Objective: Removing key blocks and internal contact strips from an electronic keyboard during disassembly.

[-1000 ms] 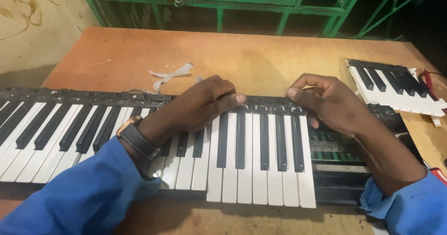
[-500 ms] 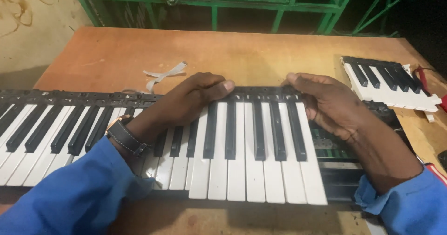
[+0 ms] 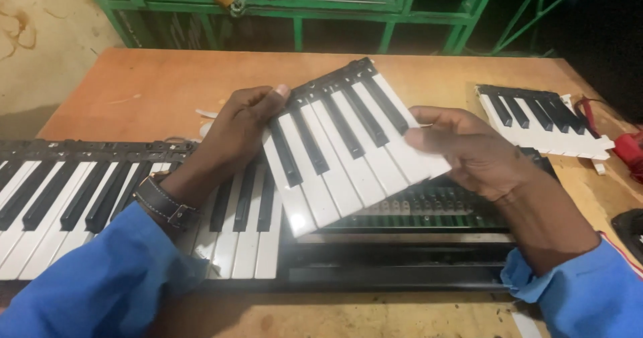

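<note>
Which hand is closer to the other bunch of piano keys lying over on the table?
The right hand. It holds the lifted key block by its right edge, just left of the loose key section. The left hand grips the block's far-left side, farther away.

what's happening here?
A person holds a detached block of piano keys tilted above an opened keyboard. The left hand grips its left edge, the right hand its right edge. Under it, the green circuit board lies exposed. Another key block rests on the wooden table to the right.
</note>
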